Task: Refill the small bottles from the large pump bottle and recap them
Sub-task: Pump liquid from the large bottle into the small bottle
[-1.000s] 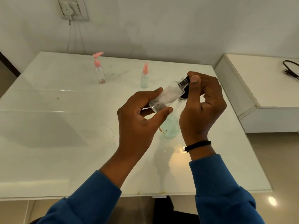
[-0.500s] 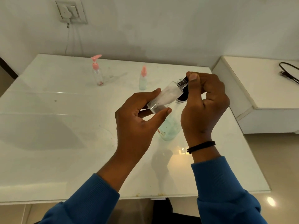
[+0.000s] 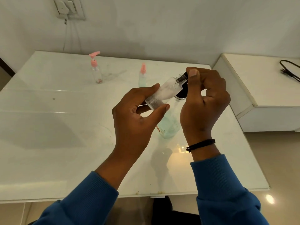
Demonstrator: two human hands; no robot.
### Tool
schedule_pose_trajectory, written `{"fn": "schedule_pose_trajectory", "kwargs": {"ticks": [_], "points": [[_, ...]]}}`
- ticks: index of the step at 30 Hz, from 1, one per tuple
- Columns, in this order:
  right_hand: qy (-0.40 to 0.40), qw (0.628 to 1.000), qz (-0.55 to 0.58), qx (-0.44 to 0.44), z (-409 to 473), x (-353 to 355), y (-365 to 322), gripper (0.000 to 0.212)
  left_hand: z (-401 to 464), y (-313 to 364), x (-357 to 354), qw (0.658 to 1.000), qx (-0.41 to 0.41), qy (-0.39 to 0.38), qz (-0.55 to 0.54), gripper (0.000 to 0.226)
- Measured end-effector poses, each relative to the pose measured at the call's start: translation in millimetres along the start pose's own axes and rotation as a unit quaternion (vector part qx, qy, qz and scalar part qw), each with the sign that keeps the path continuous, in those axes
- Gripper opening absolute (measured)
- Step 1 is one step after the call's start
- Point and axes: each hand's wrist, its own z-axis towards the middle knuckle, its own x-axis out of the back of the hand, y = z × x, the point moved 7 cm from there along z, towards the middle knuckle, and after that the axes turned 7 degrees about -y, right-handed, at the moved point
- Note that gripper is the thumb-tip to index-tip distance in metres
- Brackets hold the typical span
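Small bottle held tilted over the table, cap at its neck.
Left hand grips the bottle's base between thumb and fingers; right hand pinches the cap, with the pump bottle standing just beneath both.

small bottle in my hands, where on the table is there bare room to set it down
The table's left half is bare, from the pink pump bottle forward to the near edge. The near strip below both sleeves is bare too. It is crowded at centre right: the large bottle stands under the left hand and right hand; the pink spray bottle stands behind.
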Motion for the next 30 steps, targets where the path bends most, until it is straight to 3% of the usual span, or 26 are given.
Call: {"fn": "schedule_pose_trajectory", "kwargs": {"ticks": [30], "points": [[-0.006, 1.0, 0.029, -0.009, -6, -5, 6, 0.019, -1, -2, 2, 1.0, -0.003, 0.006, 0.029, 0.047]]}}
